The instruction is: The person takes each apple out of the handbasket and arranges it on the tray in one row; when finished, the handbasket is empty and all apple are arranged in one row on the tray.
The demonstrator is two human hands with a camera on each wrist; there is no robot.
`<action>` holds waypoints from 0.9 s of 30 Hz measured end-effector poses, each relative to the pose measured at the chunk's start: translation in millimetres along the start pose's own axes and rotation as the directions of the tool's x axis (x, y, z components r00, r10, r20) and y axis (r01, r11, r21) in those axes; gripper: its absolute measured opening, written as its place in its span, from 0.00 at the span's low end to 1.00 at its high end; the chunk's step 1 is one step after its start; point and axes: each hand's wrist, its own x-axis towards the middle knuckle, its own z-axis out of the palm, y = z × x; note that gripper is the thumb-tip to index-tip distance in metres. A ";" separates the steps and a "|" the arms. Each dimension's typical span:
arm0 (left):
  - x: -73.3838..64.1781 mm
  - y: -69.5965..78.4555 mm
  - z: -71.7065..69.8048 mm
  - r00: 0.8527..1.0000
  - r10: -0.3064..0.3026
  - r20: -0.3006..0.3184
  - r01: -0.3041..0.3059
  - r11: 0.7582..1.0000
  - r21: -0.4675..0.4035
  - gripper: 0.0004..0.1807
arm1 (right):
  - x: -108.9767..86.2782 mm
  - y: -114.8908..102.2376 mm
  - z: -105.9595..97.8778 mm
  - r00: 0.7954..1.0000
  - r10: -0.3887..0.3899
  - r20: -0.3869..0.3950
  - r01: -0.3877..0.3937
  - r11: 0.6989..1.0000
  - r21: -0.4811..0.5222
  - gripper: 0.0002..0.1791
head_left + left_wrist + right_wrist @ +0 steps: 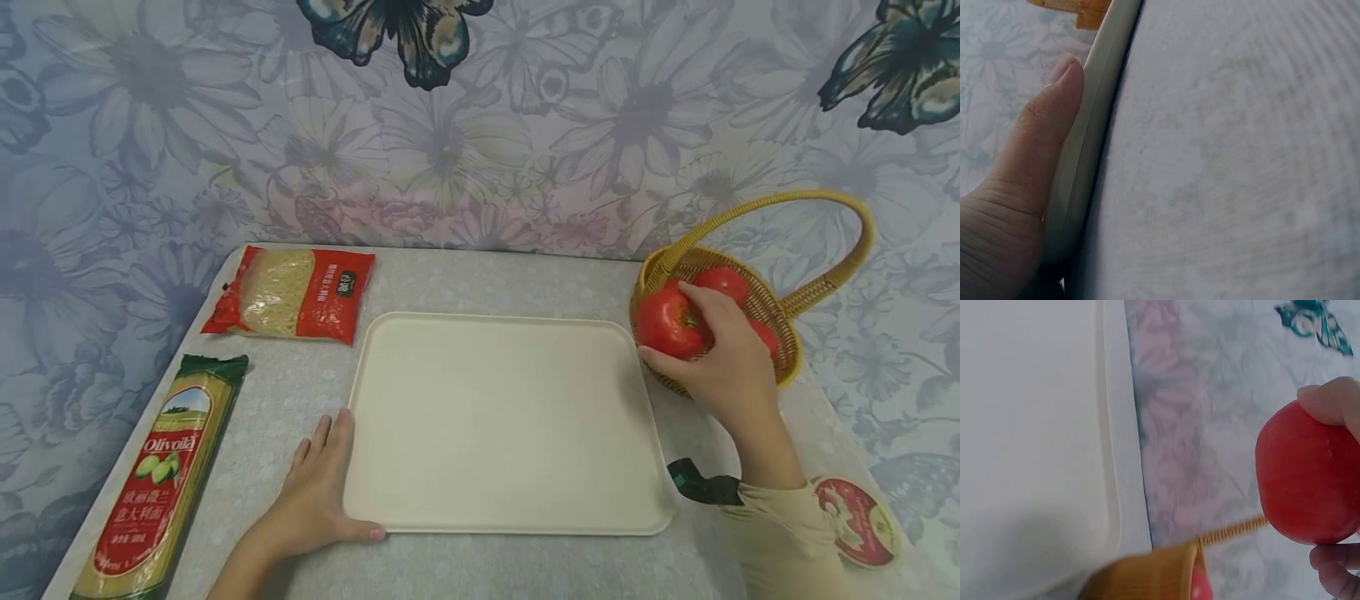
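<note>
My right hand (731,362) grips a red tomato (670,323) between thumb and fingers, over the left rim of a yellow wicker basket (787,371). In the right wrist view the held tomato (1310,478) shows large, with the basket's side (1141,575) below it. More tomatoes (722,286) lie inside the basket, partly hidden by the hand. At the near left corner of a cream tray (510,425), my left hand (315,492) rests with straight fingers along the left edge and the thumb by the front edge. The left thumb (1041,131) lies against the tray's side (1085,150) in the left wrist view.
A red bag of noodles (292,293) lies at the back left. A long pack of spaghetti (161,479) lies along the table's left edge. A round red label (857,522) is by the right sleeve. The basket's tall handle (862,225) arches toward the wall.
</note>
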 end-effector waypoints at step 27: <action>-1.7 -3.3 2.4 1.000 -0.005 -0.016 0.005 1.000 -0.009 0.89 | 22.5 -128.8 119.4 0.898 -0.370 0.240 0.357 0.929 0.096 0.44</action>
